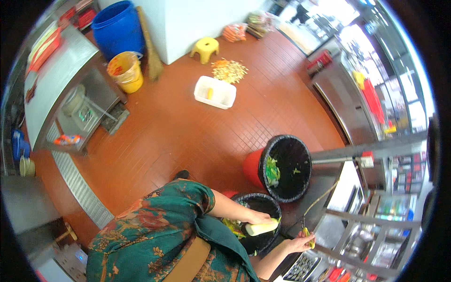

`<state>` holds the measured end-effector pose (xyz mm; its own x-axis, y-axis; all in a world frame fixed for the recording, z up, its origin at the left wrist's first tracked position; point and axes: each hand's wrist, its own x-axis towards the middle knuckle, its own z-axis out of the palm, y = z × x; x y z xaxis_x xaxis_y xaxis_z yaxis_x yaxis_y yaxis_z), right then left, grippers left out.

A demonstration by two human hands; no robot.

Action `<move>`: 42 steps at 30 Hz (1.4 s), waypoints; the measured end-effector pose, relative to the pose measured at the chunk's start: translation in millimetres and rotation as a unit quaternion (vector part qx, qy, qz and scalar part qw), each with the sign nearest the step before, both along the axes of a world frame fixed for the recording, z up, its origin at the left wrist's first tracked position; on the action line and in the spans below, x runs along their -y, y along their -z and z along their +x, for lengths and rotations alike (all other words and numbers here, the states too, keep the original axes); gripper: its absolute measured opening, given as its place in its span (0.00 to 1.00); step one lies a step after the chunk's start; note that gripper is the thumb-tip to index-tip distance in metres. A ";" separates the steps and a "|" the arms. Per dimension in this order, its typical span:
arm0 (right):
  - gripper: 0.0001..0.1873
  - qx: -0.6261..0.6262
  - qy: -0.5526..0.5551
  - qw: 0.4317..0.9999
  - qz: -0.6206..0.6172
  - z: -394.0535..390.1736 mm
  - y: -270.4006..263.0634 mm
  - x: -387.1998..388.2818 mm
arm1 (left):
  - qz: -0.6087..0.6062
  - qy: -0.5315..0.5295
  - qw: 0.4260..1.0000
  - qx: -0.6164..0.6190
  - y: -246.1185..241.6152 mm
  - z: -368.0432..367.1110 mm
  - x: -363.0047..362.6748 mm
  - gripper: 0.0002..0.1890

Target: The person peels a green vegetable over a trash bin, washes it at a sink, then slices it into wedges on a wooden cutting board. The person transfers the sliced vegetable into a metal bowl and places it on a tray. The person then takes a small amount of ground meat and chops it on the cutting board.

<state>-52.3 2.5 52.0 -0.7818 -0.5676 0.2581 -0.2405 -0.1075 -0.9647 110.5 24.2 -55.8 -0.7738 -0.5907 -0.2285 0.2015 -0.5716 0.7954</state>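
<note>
My left hand (260, 217) is closed around a long pale green peeled vegetable (261, 227), held over a black-lined bin (278, 208) with leafy scraps inside. To the right of it, beyond the bin's rim, my right hand (299, 243) grips a small yellow-handled tool (312, 244), perhaps a peeler; its blade cannot be made out. A second red bin (252, 169) with a black liner stands beside the first and holds green leaves (272, 171).
On the tiled floor lie a white plastic tub (225, 102) with a yellow item inside, a heap of pale and orange peelings (230, 71) and a yellow stool (205, 47). Steel counters (70, 49) stand at both sides. A blue barrel (121, 33) and yellow bucket (132, 77) stand upper left.
</note>
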 end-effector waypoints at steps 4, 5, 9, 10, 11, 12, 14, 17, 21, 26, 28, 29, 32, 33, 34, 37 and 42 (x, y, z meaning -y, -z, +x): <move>0.14 -0.185 -0.141 0.962 0.144 -38.4 58.8 20.3 | 0.105 -0.023 0.992 0.065 30.5 22.1 -13.1 0.28; 0.14 -0.123 -0.131 0.966 0.187 -29.0 63.4 23.3 | 0.181 -0.022 0.983 0.034 28.4 40.0 -17.9 0.28; 0.13 -0.096 -0.304 0.937 0.141 41.8 85.4 54.6 | 0.020 -0.212 0.974 0.074 61.7 110.5 -41.4 0.25; 0.13 -0.162 -0.351 0.916 0.105 61.5 102.1 63.5 | 0.110 -0.266 0.958 0.005 56.8 135.7 -54.4 0.24; 0.11 -0.167 -0.396 0.899 0.090 88.1 112.5 67.3 | 0.193 -0.319 0.925 -0.068 53.2 162.6 -70.3 0.23; 0.10 -0.278 -0.417 0.864 0.053 125.2 110.8 61.9 | 0.207 -0.375 0.900 -0.086 47.9 193.0 -89.8 0.22; 0.09 -0.314 -0.494 0.807 0.075 206.3 89.1 34.4 | 0.214 -0.488 0.840 -0.100 39.4 251.2 -134.2 0.21; 0.11 -0.237 -0.667 0.683 0.177 316.4 83.3 -16.9 | 0.199 -0.661 0.710 -0.139 60.6 316.4 -223.0 0.23; 0.13 -0.168 -0.836 0.493 0.176 453.7 93.6 -108.0 | 0.222 -0.791 0.532 -0.206 56.0 376.8 -356.8 0.23; 0.17 -0.275 -0.916 0.286 0.065 619.3 86.4 -225.5 | 0.169 -0.888 0.333 -0.268 55.4 402.8 -520.9 0.24; 0.19 -0.280 -0.927 0.240 0.074 678.7 92.0 -265.5 | 0.192 -0.925 0.232 -0.233 45.2 411.9 -571.1 0.23; 0.20 -0.283 -0.931 0.217 0.076 708.1 96.3 -282.8 | 0.203 -0.937 0.175 -0.223 45.3 415.0 -593.2 0.22; 0.20 -0.355 -0.912 0.197 -0.054 794.3 134.9 -324.4 | 0.187 -0.950 0.108 -0.227 40.7 417.4 -644.6 0.22; 0.19 -0.360 -0.911 0.190 -0.060 822.2 151.9 -336.6 | 0.197 -0.949 0.074 -0.232 36.3 421.8 -656.8 0.23; 0.18 -0.363 -0.911 0.183 -0.067 850.6 164.2 -349.3 | 0.191 -0.951 0.047 -0.238 37.3 424.5 -671.3 0.23; 0.19 -0.403 -0.896 0.178 -0.054 938.5 200.2 -381.9 | 0.208 -0.947 -0.008 -0.246 38.1 446.2 -705.0 0.23; 0.45 -0.629 -0.774 0.066 0.043 1052.7 206.5 -435.6 | 0.246 -0.927 -0.097 -0.265 36.2 494.0 -756.0 0.25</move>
<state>1000.4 438.1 -154.5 0.8381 0.2417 -0.4890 0.0990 -0.9490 -0.2993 604.5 780.2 -92.0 0.3911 0.4112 -0.8234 -0.0287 0.8996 0.4357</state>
